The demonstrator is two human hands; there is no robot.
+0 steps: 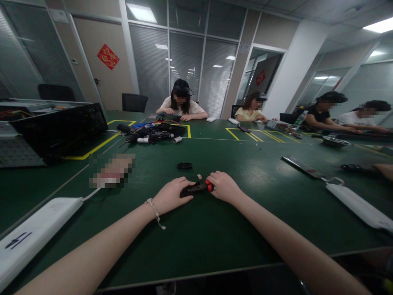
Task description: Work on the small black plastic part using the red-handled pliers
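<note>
My right hand (223, 187) is closed around the red handles of a pair of pliers (199, 187), whose dark jaws point left. Between the thumb and fingers of my left hand (170, 196) is a small black part (185, 192), right at the plier jaws. Whether the jaws bite on it I cannot make out. Just beyond my hands, a small black plastic piece (184, 166) lies on the green table (196, 250), along with a tiny pale scrap (199, 176).
A black computer case (61, 135) stands at the left. Cables and a drill (132, 137) are heaped farther back. White power banks (46, 233) lie on both sides, one wired to a phone (301, 167). A metal bowl (335, 141) sits at the right. Several people work around the table.
</note>
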